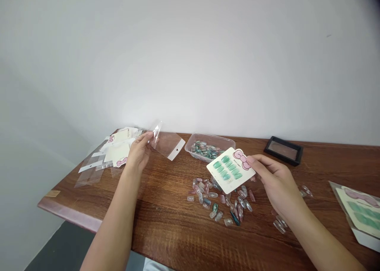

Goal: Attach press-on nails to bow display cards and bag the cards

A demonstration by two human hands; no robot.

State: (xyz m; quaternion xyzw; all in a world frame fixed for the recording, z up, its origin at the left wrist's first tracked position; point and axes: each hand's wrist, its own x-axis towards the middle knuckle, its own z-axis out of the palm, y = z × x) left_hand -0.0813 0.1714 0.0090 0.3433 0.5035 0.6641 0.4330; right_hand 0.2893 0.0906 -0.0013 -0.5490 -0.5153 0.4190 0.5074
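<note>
In my left hand I pinch one end of a clear plastic bag, whose white header strip with a hang hole points right. My right hand grips a cream display card by its pink bow corner. Rows of green press-on nails sit on that card, which is tilted toward me. Loose press-on nails in pink, clear and teal lie on the table under and in front of the card. Behind the card, a clear plastic tub holds more nails, partly hidden by it.
Blank bow cards and clear bags are piled at the table's left end. A black frame-like box lies at the back right. Near the right edge is a bagged card with green nails. The wooden table meets a pale wall.
</note>
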